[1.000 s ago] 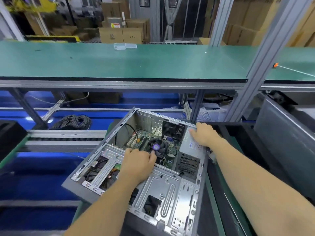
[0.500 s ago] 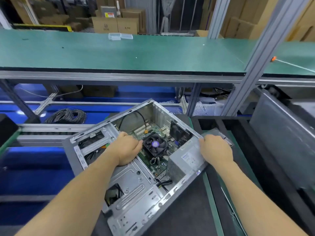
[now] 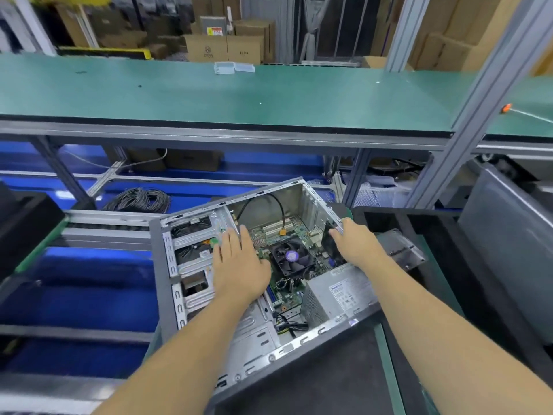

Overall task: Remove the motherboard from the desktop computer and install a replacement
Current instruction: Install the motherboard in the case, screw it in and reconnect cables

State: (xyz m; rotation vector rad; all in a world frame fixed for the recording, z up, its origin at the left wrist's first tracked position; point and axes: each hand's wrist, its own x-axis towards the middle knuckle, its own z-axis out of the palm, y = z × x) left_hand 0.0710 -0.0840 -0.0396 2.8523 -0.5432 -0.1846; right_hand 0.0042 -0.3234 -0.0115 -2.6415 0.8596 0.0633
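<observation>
Green motherboard (image 3: 287, 235) runs away from me beside the fan (image 3: 291, 257); my left hand (image 3: 239, 265) lies flat, nearer; my right hand (image 3: 356, 245) grips the case rim (image 3: 324, 205).

My feed was bright and evenly lit from overhead, with only soft shadows inside the open computer case (image 3: 269, 265). A pale sheen lay across the green table (image 3: 209, 94). The wide lens bowed the frame posts toward the edges, and the lower left corner was smeared and soft.
</observation>
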